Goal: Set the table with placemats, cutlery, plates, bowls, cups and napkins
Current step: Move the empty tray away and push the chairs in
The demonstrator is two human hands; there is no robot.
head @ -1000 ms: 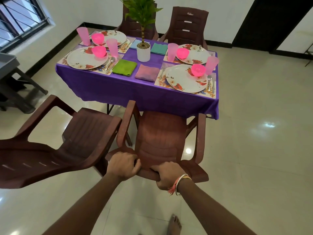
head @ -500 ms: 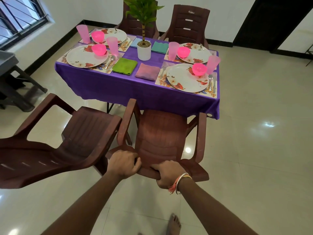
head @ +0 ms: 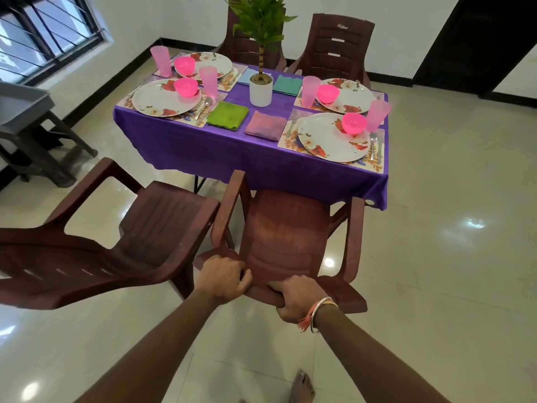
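Head view. The left hand (head: 222, 276) and right hand (head: 296, 298) both grip the back rail of the near chair (head: 284, 228), fingers curled over it. Since the earlier frames the chair has barely shifted, and its seat front still meets the table (head: 232, 152) at the near edge.

Four settings appear complete:
- placemats (head: 377, 165)
- plates (head: 325, 138)
- bowls (head: 354, 123)
- cups (head: 377, 114)
- cutlery (head: 373, 141)
- napkins (head: 265, 128), laid mid-table

Judgement: laying is finished and only the seating is being squared. The left chair (head: 139, 228) sits askew.

Brown chair (head: 290, 237) front, second chair (head: 162, 222) beside; potted plant (head: 261, 88) beyond; grey stand (head: 23, 103) left.
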